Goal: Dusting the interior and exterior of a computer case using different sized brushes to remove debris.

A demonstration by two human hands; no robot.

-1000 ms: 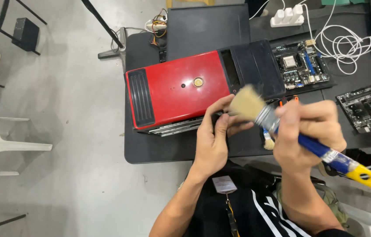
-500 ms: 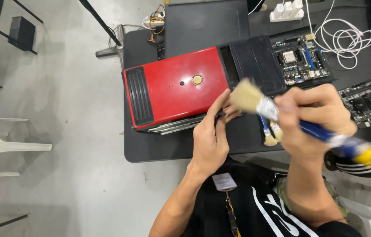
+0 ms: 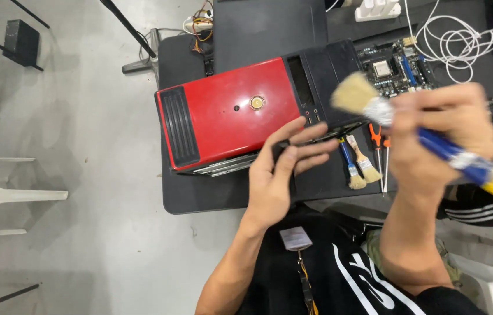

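The right hand (image 3: 439, 137) was closed around a wide flat paintbrush with pale bristles, a metal band and a blue and yellow handle (image 3: 374, 108), gripping it along the blue part just behind the band. The left hand (image 3: 278, 172) lay with its fingers spread and loosely extended, the fingertips reaching to the near edge of a red and black metal computer case (image 3: 229, 116) that lay on its side; I could not tell whether they pressed on it or only brushed it.

The brush was held up above the black surface (image 3: 199, 198), over the dark front end of the case. Its long axis ran slantwise, bristles pointing up and to the left toward the case, the yellow handle end trailing down to the right past the wrist. It looked light and easy to steer, with a stiff handle and soft, yielding bristles; the grip close behind the band seemed the sensible place for control. The case looked heavy and rigid, best steadied by its edges.

Just beside the left hand's fingers lay two smaller brushes (image 3: 357, 169) and orange-handled screwdrivers (image 3: 379, 149). Farther back on the surface sat a bare green circuit board (image 3: 395, 67) and a coil of white cable (image 3: 450, 44).
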